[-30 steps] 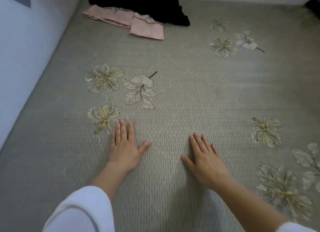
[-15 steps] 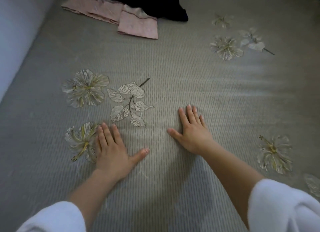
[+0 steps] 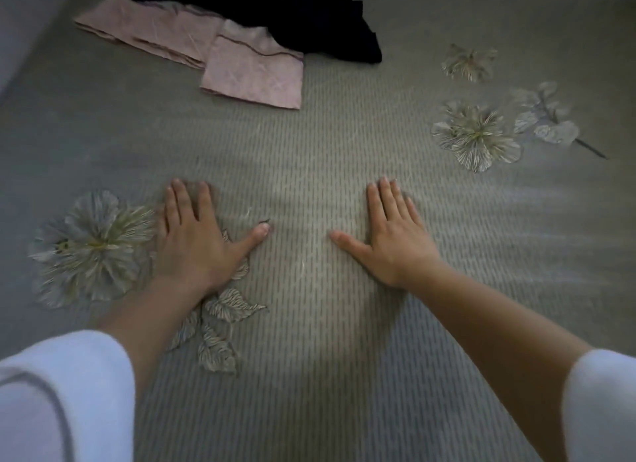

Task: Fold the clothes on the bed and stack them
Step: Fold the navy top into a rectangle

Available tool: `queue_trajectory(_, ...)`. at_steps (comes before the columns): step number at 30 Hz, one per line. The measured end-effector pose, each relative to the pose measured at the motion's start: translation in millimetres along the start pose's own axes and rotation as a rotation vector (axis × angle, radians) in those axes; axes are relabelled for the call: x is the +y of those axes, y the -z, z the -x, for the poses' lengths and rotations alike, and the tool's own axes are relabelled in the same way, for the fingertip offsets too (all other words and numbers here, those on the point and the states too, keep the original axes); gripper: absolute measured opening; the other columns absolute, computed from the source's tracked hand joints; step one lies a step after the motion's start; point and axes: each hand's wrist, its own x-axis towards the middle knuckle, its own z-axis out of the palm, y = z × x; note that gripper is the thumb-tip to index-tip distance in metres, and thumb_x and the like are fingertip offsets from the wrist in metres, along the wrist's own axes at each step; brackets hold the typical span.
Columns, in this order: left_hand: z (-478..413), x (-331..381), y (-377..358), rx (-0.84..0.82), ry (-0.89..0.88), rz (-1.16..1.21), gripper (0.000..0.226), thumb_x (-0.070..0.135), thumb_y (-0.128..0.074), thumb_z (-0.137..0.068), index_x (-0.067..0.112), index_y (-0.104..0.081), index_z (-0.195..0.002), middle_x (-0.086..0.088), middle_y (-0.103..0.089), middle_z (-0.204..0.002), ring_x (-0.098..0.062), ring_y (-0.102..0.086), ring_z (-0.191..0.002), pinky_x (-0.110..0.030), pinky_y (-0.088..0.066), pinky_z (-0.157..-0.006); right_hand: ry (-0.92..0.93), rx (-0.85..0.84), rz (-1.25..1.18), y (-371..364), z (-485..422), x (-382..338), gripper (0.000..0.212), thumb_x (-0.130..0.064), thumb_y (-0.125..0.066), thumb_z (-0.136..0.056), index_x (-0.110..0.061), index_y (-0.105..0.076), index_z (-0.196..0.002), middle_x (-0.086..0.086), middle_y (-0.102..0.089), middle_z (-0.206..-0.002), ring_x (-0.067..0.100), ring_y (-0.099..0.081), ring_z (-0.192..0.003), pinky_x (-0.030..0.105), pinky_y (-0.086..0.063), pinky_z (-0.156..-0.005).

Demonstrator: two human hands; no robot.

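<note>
Your left hand (image 3: 192,241) and right hand (image 3: 392,237) lie flat on the bed cover (image 3: 309,144), fingers straight, holding nothing. The pink garment (image 3: 254,72) and the black garment (image 3: 309,17) lie far left, touching. If you pull one alone, it may drag and crumple the other.

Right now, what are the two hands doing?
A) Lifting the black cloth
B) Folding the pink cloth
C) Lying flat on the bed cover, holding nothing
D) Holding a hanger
C: the left hand and right hand lie palm-down with straight fingers on the bed cover, while the pink cloth and black cloth lie farther off, untouched.
</note>
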Motion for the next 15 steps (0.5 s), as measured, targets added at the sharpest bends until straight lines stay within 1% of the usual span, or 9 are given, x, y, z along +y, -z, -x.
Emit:
queue_trajectory(2, -6.2, 4.0, 0.0, 0.047, 0.063, 0.034, 0.114, 0.09, -0.029, -0.067, 0.014, -0.011, -0.15, -0.017, -0.003, -0.158, -0.031, -0.001, -0.146, -0.05, -0.006, -0.116, -0.006, 0.016, -0.019, 9.3, -24.0, 5.6, 0.099, -0.079, -0.015, -0.083, -0.014, 0.02, -0.149, 0.004, 0.027, -0.157, 0.016, 0.028, -0.142, 0.033, 0.017, -0.116)
queue_trajectory(4, -14.9, 7.9, 1.8, 0.122, 0.15, 0.023, 0.101, 0.088, -0.033, -0.071, 0.012, -0.032, -0.137, -0.021, -0.027, -0.145, -0.038, -0.024, -0.132, -0.057, -0.022, -0.106, -0.012, 0.051, -0.021, 12.0, -44.6, 4.4, 0.097, -0.078, -0.014, -0.085, -0.013, 0.019, -0.15, 0.005, 0.025, -0.157, 0.016, 0.027, -0.143, 0.034, 0.016, -0.117)
queue_trajectory(5, -20.5, 12.0, 2.0, 0.165, 0.166, 0.003, 0.096, 0.087, -0.031, -0.072, 0.01, -0.037, -0.129, -0.023, -0.035, -0.135, -0.039, -0.032, -0.123, -0.057, -0.028, -0.1, -0.017, 0.086, -0.014, 12.4, -53.5, 4.6, 0.095, -0.076, -0.013, -0.086, -0.012, 0.017, -0.15, 0.006, 0.024, -0.158, 0.016, 0.026, -0.143, 0.034, 0.015, -0.117)
queue_trajectory(7, -26.3, 15.2, 0.7, 0.212, 0.176, -0.018, 0.09, 0.082, -0.03, -0.072, 0.008, -0.04, -0.123, -0.024, -0.041, -0.124, -0.04, -0.037, -0.112, -0.057, -0.032, -0.092, -0.017, 0.142, -0.02, 13.9, -72.3, 1.4, 0.091, -0.072, -0.013, -0.089, -0.01, 0.011, -0.152, 0.006, 0.018, -0.159, 0.016, 0.021, -0.145, 0.032, 0.013, -0.118)
queue_trajectory(9, -25.3, 15.1, 0.7, 0.226, 0.176, 0.011, 0.087, 0.078, -0.031, -0.073, 0.011, -0.039, -0.127, -0.024, -0.04, -0.123, -0.04, -0.036, -0.111, -0.058, -0.033, -0.091, -0.038, 0.196, -0.074, 20.7, -96.2, -1.8, 0.086, -0.066, -0.018, -0.093, -0.007, 0.003, -0.152, 0.007, 0.01, -0.161, 0.017, 0.013, -0.147, 0.031, 0.01, -0.118)
queue_trajectory(11, -23.7, 15.5, 2.7, 0.184, 0.167, 0.031, 0.085, 0.076, -0.03, -0.075, 0.019, -0.03, -0.138, -0.021, -0.032, -0.136, -0.038, -0.031, -0.12, -0.058, -0.029, -0.098, -0.014, 0.234, -0.143, 33.4, -124.7, -6.0, 0.077, -0.057, -0.026, -0.098, -0.006, -0.007, -0.152, 0.008, 0.0, -0.161, 0.019, 0.003, -0.148, 0.032, 0.001, -0.119)
queue_trajectory(13, -26.6, 13.4, 3.3, 0.092, 0.103, 0.029, 0.084, 0.074, -0.023, -0.08, 0.027, -0.016, -0.149, -0.012, -0.012, -0.155, -0.031, -0.013, -0.139, -0.053, -0.017, -0.111, 0.084, 0.264, -0.165, 46.1, -151.1, -13.6, 0.062, -0.043, -0.033, -0.101, -0.008, -0.019, -0.15, 0.01, -0.014, -0.16, 0.024, -0.014, -0.146, 0.036, -0.014, -0.118)
queue_trajectory(14, -29.0, 12.5, 3.1, 0.06, 0.054, 0.025, 0.083, 0.072, -0.018, -0.081, 0.028, -0.011, -0.151, -0.006, -0.002, -0.16, -0.024, -0.002, -0.145, -0.049, -0.01, -0.115, 0.118, 0.27, -0.166, 51.4, -163.5, -17.0, 0.056, -0.037, -0.035, -0.102, -0.009, -0.022, -0.149, 0.01, -0.022, -0.157, 0.027, -0.025, -0.142, 0.037, -0.023, -0.113)
queue_trajectory(15, -31.5, 11.2, 3.3, 0.038, 0.015, 0.024, 0.083, 0.07, -0.016, -0.082, 0.027, -0.009, -0.152, -0.001, 0.002, -0.161, -0.019, 0.004, -0.147, -0.046, -0.006, -0.117, 0.12, 0.283, -0.181, 57.3, -175.1, -21.8, 0.053, -0.033, -0.036, -0.102, -0.01, -0.023, -0.148, 0.011, -0.031, -0.152, 0.029, -0.035, -0.135, 0.039, -0.031, -0.107)
